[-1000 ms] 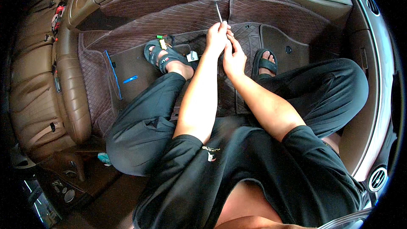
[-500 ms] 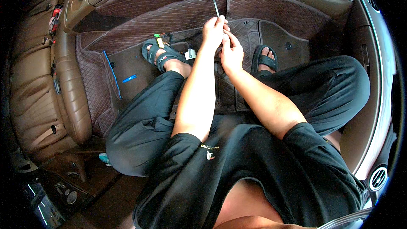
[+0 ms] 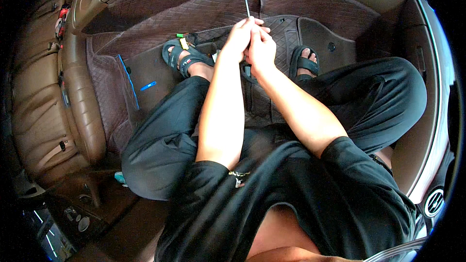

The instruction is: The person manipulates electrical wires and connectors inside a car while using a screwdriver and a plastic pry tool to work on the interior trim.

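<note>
A thin metal rod [image 3: 246, 2] with a short dark cross end points away from me toward the quilted wall. Its near end runs into the closed fingers of my left hand [image 3: 236, 42]. My right hand [image 3: 262, 48] is closed too, pressed against the left one. What its fingers grip, if anything, is hidden. Below the hands, a small grey piece [image 3: 248, 71] shows between my feet, partly covered. By my left sandal [image 3: 184, 60] lie a green connector [image 3: 181, 35] and a yellow connector [image 3: 184, 43] near dark wiring.
I sit in a car interior. A brown leather seat [image 3: 39, 111] runs along the left. A blue tool [image 3: 148, 86] and a blue-edged mat flap [image 3: 127, 81] lie on the left floor. Quilted lining [image 3: 310, 5] rises ahead; a door panel [image 3: 427, 126] borders the right.
The right hand has shifted slightly and presses closer to the left hand, its fingers now more bent. The view has moved a little. The rod still points away from me.
</note>
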